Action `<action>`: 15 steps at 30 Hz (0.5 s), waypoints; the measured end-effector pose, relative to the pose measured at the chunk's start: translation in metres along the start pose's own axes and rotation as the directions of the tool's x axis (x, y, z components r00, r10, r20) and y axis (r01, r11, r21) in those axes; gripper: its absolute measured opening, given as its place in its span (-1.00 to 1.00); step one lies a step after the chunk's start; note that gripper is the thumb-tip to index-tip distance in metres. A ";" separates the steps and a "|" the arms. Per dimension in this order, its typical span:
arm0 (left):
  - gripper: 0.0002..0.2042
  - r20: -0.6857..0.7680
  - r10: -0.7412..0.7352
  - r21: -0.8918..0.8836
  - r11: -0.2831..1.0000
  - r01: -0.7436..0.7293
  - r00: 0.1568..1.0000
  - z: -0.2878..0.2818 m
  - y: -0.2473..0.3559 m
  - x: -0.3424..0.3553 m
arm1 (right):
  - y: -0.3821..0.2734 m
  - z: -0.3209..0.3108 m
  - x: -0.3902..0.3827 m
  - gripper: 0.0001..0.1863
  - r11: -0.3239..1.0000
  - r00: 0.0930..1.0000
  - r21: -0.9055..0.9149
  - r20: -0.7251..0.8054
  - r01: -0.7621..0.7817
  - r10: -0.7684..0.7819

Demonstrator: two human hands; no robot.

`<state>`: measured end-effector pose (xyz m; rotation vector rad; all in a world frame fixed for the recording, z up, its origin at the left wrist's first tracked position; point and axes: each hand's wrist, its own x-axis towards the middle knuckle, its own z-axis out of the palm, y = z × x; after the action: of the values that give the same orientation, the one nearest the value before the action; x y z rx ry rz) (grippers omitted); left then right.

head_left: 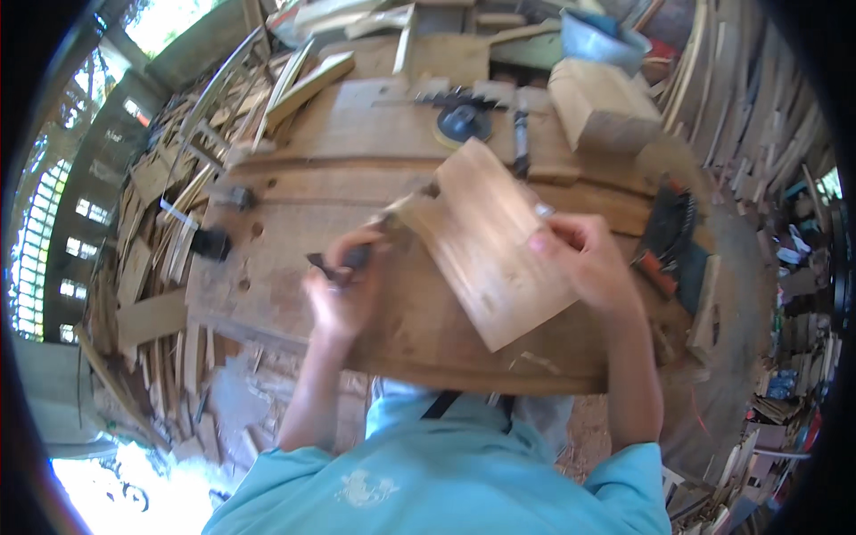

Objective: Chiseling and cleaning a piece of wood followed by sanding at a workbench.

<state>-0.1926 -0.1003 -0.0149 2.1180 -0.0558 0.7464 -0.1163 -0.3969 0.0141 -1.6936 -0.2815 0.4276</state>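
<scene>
While the right hand [584, 254] grips the wooden board [490, 245] by its edge, the left hand [343, 285] clenches a dark tool [339, 263]; the board looks stiff, light, easily pinched along its rim

Board [495, 250] on workbench [294, 285], sander [462, 122] behind (block [602, 107] to its right)

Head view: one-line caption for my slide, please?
Right hand steadies a wooden board on the workbench while the left hand grips a dark tool.
</scene>
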 end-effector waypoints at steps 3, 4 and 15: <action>-0.83 -0.163 0.236 -0.228 0.936 -0.270 0.958 0.005 0.009 0.003 | -0.003 -0.002 0.002 -0.67 0.999 0.998 0.032 -0.048 -0.044 0.046; -0.85 -0.028 0.305 -0.348 0.890 -0.295 0.952 0.009 0.021 -0.010 | -0.003 -0.002 0.002 -0.64 0.995 0.998 0.094 -0.054 -0.023 0.029; -0.79 0.141 0.042 0.032 0.998 -0.047 0.989 0.005 -0.013 0.025 | -0.003 -0.005 0.002 -0.58 0.997 1.000 0.072 0.005 -0.028 0.027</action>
<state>-0.1658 -0.0905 -0.0140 2.2066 -0.1681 0.6271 -0.1120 -0.4002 0.0172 -1.6278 -0.2433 0.4567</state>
